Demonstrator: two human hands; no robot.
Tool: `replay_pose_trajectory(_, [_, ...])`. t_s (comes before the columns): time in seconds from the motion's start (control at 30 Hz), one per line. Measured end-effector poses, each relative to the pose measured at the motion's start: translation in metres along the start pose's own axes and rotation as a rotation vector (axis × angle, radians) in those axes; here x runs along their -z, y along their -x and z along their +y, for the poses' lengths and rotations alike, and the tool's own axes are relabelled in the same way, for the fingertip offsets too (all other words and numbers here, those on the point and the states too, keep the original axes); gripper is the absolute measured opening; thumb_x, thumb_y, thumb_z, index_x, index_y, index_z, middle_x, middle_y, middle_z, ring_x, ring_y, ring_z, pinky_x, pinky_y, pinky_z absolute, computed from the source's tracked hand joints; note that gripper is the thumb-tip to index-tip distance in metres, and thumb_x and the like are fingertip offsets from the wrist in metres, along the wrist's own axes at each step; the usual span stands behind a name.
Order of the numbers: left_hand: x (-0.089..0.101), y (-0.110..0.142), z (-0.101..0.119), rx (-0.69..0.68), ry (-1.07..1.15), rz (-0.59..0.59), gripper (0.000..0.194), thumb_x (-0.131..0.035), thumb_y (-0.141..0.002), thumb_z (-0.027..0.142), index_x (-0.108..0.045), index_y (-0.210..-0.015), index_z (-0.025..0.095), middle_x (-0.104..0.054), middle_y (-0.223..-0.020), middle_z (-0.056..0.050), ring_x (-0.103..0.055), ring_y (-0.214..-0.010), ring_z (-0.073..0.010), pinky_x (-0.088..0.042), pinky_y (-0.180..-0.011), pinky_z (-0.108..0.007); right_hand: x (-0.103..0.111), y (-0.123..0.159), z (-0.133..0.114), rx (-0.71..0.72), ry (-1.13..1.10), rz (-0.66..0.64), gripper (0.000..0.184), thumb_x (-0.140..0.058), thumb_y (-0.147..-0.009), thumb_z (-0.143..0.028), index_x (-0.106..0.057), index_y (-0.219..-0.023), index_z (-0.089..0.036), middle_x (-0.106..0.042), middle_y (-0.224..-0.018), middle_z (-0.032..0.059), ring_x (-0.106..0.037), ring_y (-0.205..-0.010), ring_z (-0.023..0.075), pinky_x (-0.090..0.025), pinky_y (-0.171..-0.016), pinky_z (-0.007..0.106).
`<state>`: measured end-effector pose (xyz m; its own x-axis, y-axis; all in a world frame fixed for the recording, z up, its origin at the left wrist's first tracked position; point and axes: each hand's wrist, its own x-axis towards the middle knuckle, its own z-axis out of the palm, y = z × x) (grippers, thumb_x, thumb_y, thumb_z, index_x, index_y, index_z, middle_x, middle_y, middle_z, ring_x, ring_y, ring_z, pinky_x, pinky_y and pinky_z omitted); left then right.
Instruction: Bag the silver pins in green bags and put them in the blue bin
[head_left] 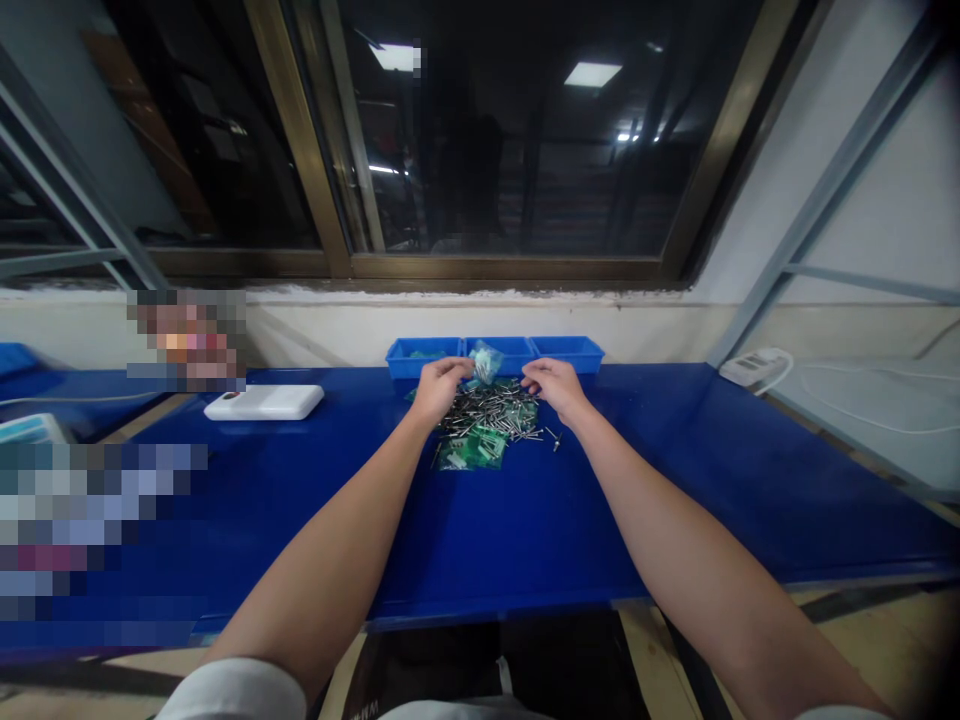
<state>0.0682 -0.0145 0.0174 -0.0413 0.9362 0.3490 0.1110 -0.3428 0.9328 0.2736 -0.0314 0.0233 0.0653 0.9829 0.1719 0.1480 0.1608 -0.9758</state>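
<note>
My left hand (441, 390) is closed, thumb and fingers pinching the edge of a small clear plastic bag (487, 360) with pale and metal pieces in it. To its right my right hand (555, 386) is also closed, its fingertips pinched together over the pile; whatever is between them is too small to make out. Below both hands lies a heap of thin silver metal pins (491, 408), which look like blind rivets. Small green-tinted plastic bags (472, 450) rest at the heap's near edge. One loose pin (555, 438) sits apart on the right.
A blue bin with three compartments (570, 352) stands behind the heap against the wall. On the blue table (495, 550), a white box-like device (266, 402) lies left. A white power strip with a cable (754, 365) is at the right back. Grey metal posts flank the table.
</note>
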Motion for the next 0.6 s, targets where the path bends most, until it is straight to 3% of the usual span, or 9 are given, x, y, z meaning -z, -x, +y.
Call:
replay_pose_trajectory(0.1, [0.007,-0.005,-0.005,0.019,0.081,0.075,0.047,-0.063,-0.064,0.029,-0.063,-0.109,0.016,-0.064,-0.111,-0.009,-0.062,-0.091,-0.0212,-0.048,-0.073,-0.029,0.001,-0.003,0.005,0.03,0.032,-0.027,0.018,-0.062,-0.067,-0.03,-0.062,-0.075,-0.015,-0.065,-0.064,0.0026,-0.051,-0.05,0.0087,-0.036,-0.048,0.021])
replay_pose_trajectory(0.23, [0.014,-0.009,-0.01,0.123,0.196,0.084,0.075,-0.064,-0.063,0.022,-0.041,-0.134,0.026,-0.035,-0.144,-0.01,-0.059,-0.103,-0.0215,-0.049,-0.07,-0.025,0.001,-0.008,0.012,0.08,0.055,-0.044,0.016,-0.062,-0.067,-0.03,-0.062,-0.074,-0.015,-0.065,-0.063,0.0028,-0.053,-0.05,0.0096,-0.04,-0.051,0.022])
replay_pose_trajectory(0.37, [0.013,-0.008,-0.011,0.165,0.158,0.076,0.074,-0.064,-0.065,0.022,-0.04,-0.135,0.025,-0.031,-0.146,-0.01,-0.056,-0.109,-0.0242,-0.049,-0.074,-0.028,0.003,-0.013,0.018,0.106,0.091,-0.037,0.014,-0.061,-0.068,-0.028,-0.063,-0.073,-0.015,-0.066,-0.063,0.0033,-0.055,-0.052,0.0112,-0.043,-0.054,0.024])
replay_pose_trajectory(0.47, [0.012,-0.007,-0.01,0.122,0.038,0.063,0.064,-0.062,-0.068,0.024,-0.047,-0.129,0.021,-0.042,-0.139,-0.01,-0.054,-0.111,-0.0257,-0.049,-0.082,-0.033,0.006,-0.016,0.022,0.134,0.16,-0.017,0.012,-0.058,-0.07,-0.027,-0.063,-0.073,-0.016,-0.066,-0.064,0.0034,-0.059,-0.058,0.0135,-0.045,-0.057,0.025])
replay_pose_trajectory(0.6, [0.01,-0.003,-0.01,0.008,-0.296,-0.043,0.049,-0.059,-0.071,0.026,-0.056,-0.119,0.015,-0.058,-0.122,-0.01,-0.056,-0.108,-0.0247,-0.043,-0.094,-0.036,0.011,-0.014,0.022,0.225,0.424,0.007,0.011,-0.057,-0.07,-0.023,-0.066,-0.074,-0.018,-0.068,-0.069,0.0032,-0.062,-0.067,0.0158,-0.045,-0.066,0.028])
